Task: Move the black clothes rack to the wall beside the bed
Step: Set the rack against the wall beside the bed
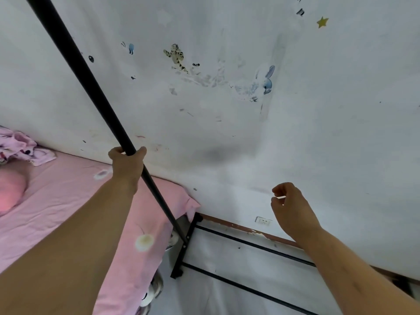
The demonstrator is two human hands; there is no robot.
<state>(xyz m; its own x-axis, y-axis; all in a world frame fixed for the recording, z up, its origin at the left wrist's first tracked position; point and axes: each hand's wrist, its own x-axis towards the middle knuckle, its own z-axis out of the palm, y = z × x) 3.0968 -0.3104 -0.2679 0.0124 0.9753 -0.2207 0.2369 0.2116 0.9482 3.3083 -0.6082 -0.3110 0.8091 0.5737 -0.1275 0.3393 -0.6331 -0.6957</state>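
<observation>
A: Where is the rack (95, 92)?

B: Its base sits on the pale floor (227, 298), against the wall (227, 144) and just beside the foot of the bed (68, 201). It is a thin, round, matte black pole rising on a slant, with a flat black foot bar and two slim rails running off to the right.

A: And the hands?

B: The left hand (127, 165) is wrapped around the pole, fingers and thumb closed on it. The right hand (289, 208) hangs free near the wall, fingers loosely curled, holding nothing.

A: What is the bed like?

B: A soft pink sheet, slightly creased, printed with small white-and-yellow flowers. A crumpled pink patterned cloth (20, 146) lies at its far end.

A: And the wall?

B: White, scuffed and scribbled, with worn stickers: a tiger (176, 56), a blue rabbit (267, 80), a gold star (322, 22). A white socket (263, 221) sits low, above a reddish skirting strip (238, 228).

A: Any writing?

B: None that I can read.
</observation>
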